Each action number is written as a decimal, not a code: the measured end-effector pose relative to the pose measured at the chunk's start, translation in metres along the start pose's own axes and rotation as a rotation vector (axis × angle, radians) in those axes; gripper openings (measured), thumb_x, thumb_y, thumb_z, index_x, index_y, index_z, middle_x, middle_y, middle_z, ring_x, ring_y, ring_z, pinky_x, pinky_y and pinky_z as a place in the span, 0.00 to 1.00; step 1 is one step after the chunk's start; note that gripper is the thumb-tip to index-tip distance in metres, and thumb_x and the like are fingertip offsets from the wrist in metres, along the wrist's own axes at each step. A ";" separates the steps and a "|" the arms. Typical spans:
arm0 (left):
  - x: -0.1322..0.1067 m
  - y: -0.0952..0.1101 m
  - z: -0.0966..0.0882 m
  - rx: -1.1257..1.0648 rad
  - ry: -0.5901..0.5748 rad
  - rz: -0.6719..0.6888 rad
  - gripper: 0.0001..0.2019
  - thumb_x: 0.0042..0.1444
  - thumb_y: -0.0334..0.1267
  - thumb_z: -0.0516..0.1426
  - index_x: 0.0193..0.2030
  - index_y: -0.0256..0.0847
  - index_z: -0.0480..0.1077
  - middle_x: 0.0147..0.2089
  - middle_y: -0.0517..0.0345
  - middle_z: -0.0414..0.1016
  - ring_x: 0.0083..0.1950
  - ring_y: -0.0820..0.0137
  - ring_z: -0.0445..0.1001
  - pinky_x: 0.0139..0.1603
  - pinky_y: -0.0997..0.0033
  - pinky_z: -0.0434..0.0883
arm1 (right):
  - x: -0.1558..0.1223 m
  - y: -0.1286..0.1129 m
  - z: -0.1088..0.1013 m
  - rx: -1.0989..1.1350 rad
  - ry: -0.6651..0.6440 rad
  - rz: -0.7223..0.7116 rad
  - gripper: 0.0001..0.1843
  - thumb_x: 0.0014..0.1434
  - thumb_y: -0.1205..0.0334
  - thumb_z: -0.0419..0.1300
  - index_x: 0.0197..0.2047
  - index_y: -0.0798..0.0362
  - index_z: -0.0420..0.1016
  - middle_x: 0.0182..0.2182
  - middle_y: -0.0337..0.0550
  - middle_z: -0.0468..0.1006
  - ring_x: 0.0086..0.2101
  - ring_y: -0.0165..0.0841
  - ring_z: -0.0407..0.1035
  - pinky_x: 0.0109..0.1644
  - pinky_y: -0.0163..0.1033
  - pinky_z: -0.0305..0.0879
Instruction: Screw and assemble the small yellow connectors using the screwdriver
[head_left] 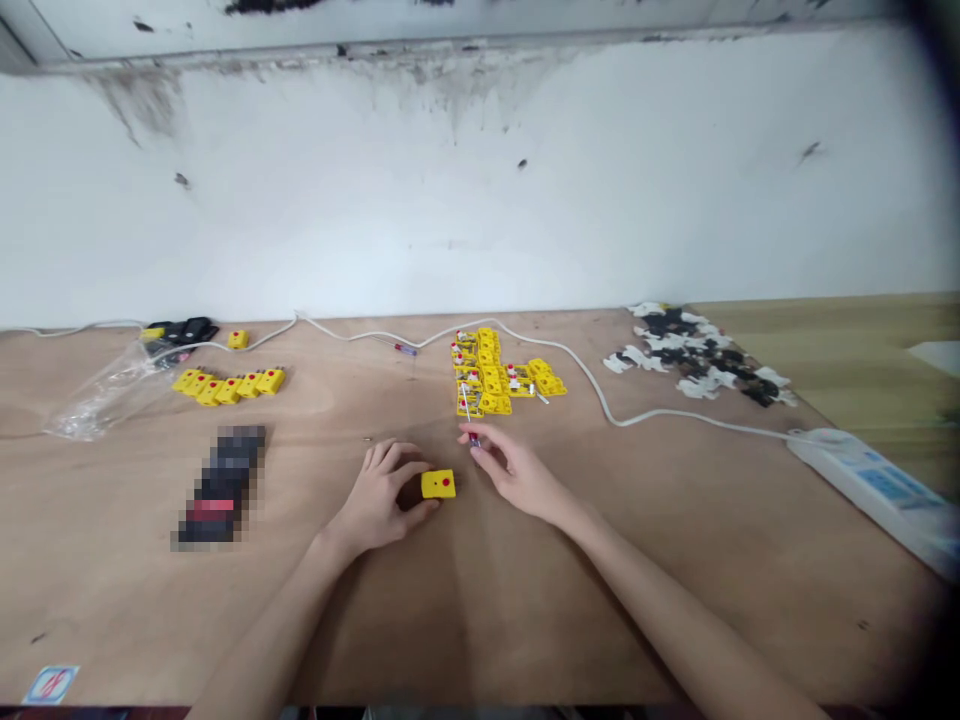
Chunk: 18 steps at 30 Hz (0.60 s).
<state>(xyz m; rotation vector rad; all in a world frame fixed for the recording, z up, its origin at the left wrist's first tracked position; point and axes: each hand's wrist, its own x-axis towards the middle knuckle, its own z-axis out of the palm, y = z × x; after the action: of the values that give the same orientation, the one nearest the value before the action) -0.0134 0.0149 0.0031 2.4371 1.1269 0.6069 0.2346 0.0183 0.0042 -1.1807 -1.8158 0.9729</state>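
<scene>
Two bare hands are hovering over a wooden table in the head view. Left hand is curling low, its thumb touching the near edge of a yellow plug with a red dot; whether it is gripping the plug, I cannot tell. The plug is lying flat between the hands. Right hand is pinching a thin screwdriver in a narrow grip between thumb and forefinger, its shaft pointing toward a heap of yellow plugs with opened parts.

Farther left, a row of yellow plugs is lying near a clear plastic bag, with one loose yellow plug beyond. A blurred dark object is lying nearer the person. A second screwdriver is lying beside a white cable, which is running to a power strip. Black-and-white scraps are scattered at the far right, below a stained white wall.
</scene>
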 end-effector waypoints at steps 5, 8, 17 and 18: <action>-0.006 -0.029 -0.021 0.024 0.136 -0.068 0.23 0.59 0.47 0.60 0.60 0.46 0.67 0.59 0.49 0.70 0.61 0.57 0.65 0.62 0.51 0.64 | 0.003 0.006 0.003 0.129 0.001 0.067 0.32 0.59 0.56 0.64 0.64 0.46 0.59 0.50 0.46 0.73 0.37 0.32 0.71 0.49 0.43 0.70; -0.012 -0.060 -0.030 0.157 0.261 -0.194 0.14 0.60 0.43 0.58 0.52 0.48 0.74 0.57 0.52 0.72 0.59 0.57 0.67 0.60 0.49 0.64 | -0.002 0.012 0.005 0.125 0.085 0.100 0.25 0.62 0.53 0.60 0.60 0.49 0.65 0.43 0.45 0.75 0.39 0.34 0.71 0.49 0.43 0.71; -0.009 -0.073 -0.018 0.027 0.294 -0.239 0.07 0.61 0.35 0.56 0.34 0.42 0.75 0.41 0.55 0.78 0.45 0.64 0.73 0.50 0.57 0.68 | -0.007 -0.007 0.003 0.332 0.395 0.059 0.16 0.64 0.49 0.58 0.46 0.51 0.76 0.39 0.48 0.80 0.36 0.37 0.77 0.45 0.46 0.76; -0.007 -0.065 -0.016 -0.002 0.294 -0.246 0.07 0.61 0.34 0.54 0.34 0.41 0.73 0.40 0.54 0.77 0.44 0.65 0.72 0.48 0.59 0.68 | -0.007 -0.011 0.005 0.380 0.429 0.068 0.15 0.63 0.50 0.59 0.47 0.51 0.74 0.37 0.47 0.81 0.35 0.38 0.78 0.45 0.47 0.77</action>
<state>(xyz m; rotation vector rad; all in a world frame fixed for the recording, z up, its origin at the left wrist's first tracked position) -0.0660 0.0513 -0.0186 2.2076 1.5109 0.9034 0.2281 0.0075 0.0106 -1.1114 -1.1999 0.9622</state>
